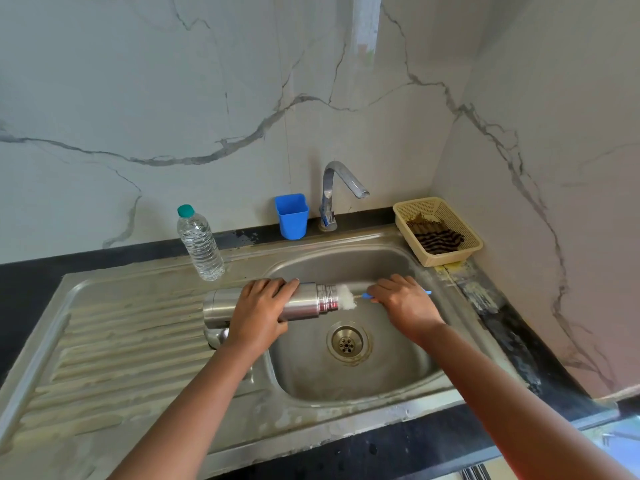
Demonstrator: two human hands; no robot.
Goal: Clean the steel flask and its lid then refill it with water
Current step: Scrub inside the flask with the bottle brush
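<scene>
My left hand (260,308) grips the steel flask (304,303) around its middle and holds it sideways over the left edge of the sink basin (381,375), mouth pointing right. My right hand (403,301) holds the blue handle of a bottle brush (346,296). Its white bristles sit at the flask's threaded mouth, partly inside. Below the flask, a steel lid (216,336) lies on the sink edge, mostly hidden by my left wrist. A clear plastic water bottle (200,244) with a teal cap stands behind on the sink's rim.
A chrome tap (341,188) stands behind the basin, spout turned right, no water running. A blue plastic cup (292,216) sits left of it. A beige basket (438,230) with a dark scrubber is in the right corner. The ribbed drainboard (114,348) lies left.
</scene>
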